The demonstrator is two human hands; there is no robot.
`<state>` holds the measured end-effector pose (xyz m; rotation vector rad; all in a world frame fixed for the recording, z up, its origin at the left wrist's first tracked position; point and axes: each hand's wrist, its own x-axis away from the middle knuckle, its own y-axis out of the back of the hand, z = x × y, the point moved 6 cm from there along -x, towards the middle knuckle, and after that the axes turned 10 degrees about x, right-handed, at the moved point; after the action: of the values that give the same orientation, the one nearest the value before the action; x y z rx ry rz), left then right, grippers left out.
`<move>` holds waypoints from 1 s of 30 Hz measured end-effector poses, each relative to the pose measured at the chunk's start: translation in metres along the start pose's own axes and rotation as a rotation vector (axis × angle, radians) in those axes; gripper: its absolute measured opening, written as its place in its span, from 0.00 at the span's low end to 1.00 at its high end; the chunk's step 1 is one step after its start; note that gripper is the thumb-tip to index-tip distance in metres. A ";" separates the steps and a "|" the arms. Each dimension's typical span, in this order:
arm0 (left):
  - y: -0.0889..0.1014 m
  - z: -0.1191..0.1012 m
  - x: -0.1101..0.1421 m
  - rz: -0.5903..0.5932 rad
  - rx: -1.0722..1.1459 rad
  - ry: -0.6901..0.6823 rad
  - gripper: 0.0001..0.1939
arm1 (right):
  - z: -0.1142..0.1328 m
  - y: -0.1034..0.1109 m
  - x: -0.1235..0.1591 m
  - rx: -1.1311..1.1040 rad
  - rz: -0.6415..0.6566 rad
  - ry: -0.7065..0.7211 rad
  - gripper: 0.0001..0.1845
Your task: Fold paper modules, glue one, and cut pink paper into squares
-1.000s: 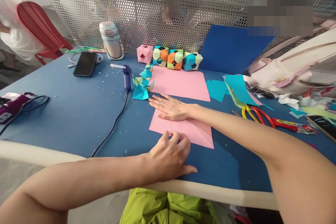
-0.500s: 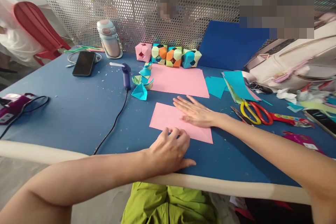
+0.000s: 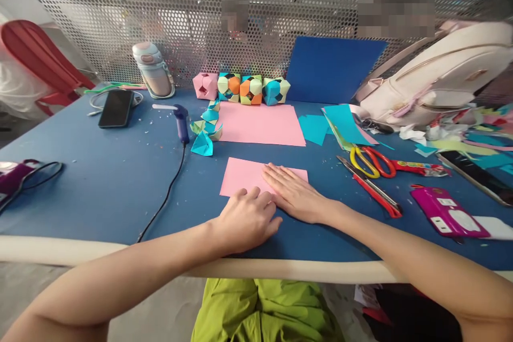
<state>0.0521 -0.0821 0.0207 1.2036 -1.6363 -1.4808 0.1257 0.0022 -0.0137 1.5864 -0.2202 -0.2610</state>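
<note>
In front of me a pink sheet of paper lies on the blue tabletop. My right hand rests flat on its right part, fingers stretched toward the upper left. At the sheet's lower edge is my left hand, its fingers loosely curled and touching the paper, thumb apart; nothing shows in its grasp. Just beyond lies a larger pink sheet. Left of that sits a group of folded blue and green paper pieces, beside a purple glue gun.
Folded paper balls line the mesh divider. Scissors, a red utility knife and a purple power strip lie on the right, near a phone. A bottle and a backpack stand farther back.
My right hand has slid toward me over the pink sheet, down to its lower right edge. My left hand stays by the lower edge. The view has shifted right.
</note>
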 end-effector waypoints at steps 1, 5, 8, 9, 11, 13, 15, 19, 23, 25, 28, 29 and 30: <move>0.003 0.005 -0.002 -0.017 0.040 0.012 0.16 | 0.001 -0.001 -0.001 -0.011 0.013 -0.007 0.33; 0.018 0.027 -0.010 -0.254 0.223 0.022 0.16 | -0.001 -0.001 -0.003 -0.038 0.000 -0.008 0.33; 0.008 0.036 -0.018 -0.319 0.238 0.003 0.20 | -0.002 -0.003 -0.002 -0.042 -0.028 -0.008 0.32; 0.000 0.038 -0.021 -0.282 0.220 0.009 0.23 | -0.003 -0.005 -0.002 -0.038 -0.035 -0.011 0.32; -0.017 0.041 -0.027 -0.174 0.176 0.052 0.31 | -0.004 -0.008 -0.002 -0.028 -0.038 -0.019 0.34; -0.029 0.044 -0.029 -0.088 0.135 0.106 0.37 | -0.004 -0.011 -0.002 -0.022 -0.020 -0.025 0.36; -0.032 0.048 -0.028 -0.053 0.089 0.158 0.40 | -0.004 -0.011 -0.001 -0.021 0.006 -0.044 0.36; -0.027 0.063 -0.021 -0.037 -0.009 0.249 0.42 | -0.009 -0.008 0.006 -0.032 0.039 -0.161 0.40; -0.021 0.083 -0.014 -0.001 -0.047 0.345 0.40 | -0.017 -0.009 0.017 -0.046 0.027 -0.258 0.44; -0.020 0.090 -0.012 0.022 -0.043 0.361 0.40 | -0.021 -0.009 0.022 -0.049 0.010 -0.275 0.45; -0.017 0.102 -0.009 0.036 -0.057 0.401 0.41 | -0.027 -0.008 0.027 -0.057 0.037 -0.290 0.46; -0.016 0.107 -0.007 0.038 -0.064 0.426 0.41 | -0.031 -0.008 0.028 -0.060 0.060 -0.298 0.47; -0.015 0.112 -0.005 0.042 -0.070 0.452 0.41 | -0.035 -0.008 0.028 -0.062 0.084 -0.310 0.47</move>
<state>-0.0422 -0.0308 -0.0135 1.3387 -1.2855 -1.1259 0.1630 0.0270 -0.0214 1.4673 -0.5126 -0.4444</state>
